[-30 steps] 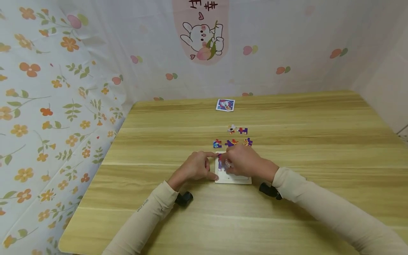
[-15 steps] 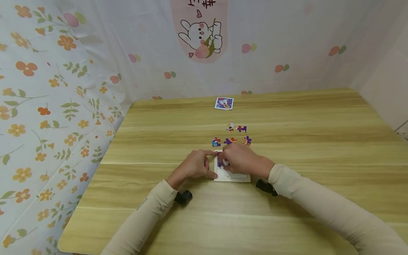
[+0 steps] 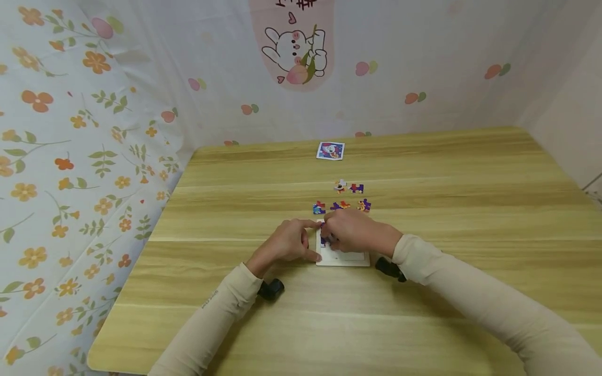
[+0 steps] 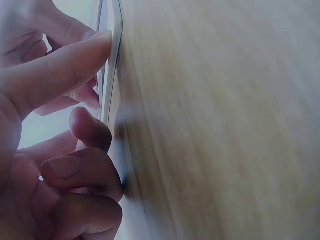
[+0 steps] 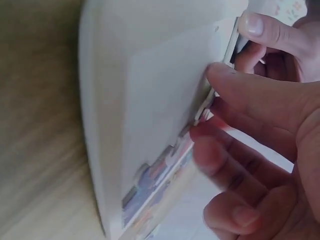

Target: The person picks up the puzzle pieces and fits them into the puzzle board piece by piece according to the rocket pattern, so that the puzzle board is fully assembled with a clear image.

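Observation:
A white puzzle tray [image 3: 345, 263] lies flat on the wooden table, with fitted pieces [image 5: 145, 187] along its far side. My left hand [image 3: 292, 241] holds the tray's left edge, index finger at the far corner and thumb [image 4: 82, 62] at the near one. Its other fingers are curled beside the tray. Over the tray's upper left part, my right hand [image 3: 354, 231] pinches a small puzzle piece [image 3: 331, 238], mostly hidden by the fingers. In the right wrist view, the right thumb [image 5: 235, 82] reaches the row of pieces near the left edge.
Behind the tray lie loose puzzle pieces: a blue-red one [image 3: 319, 208], a purple-orange one [image 3: 339, 206], a purple-yellow one [image 3: 364, 205], a white one [image 3: 340, 186] and a red-purple one [image 3: 356, 188]. A picture card [image 3: 331, 151] lies farther back, near the patterned curtain [image 3: 376, 99].
My right hand has shifted slightly left over the tray, its fingers drawn in closer on the piece. My left hand stays at the tray's edge. The head view has tilted a little.

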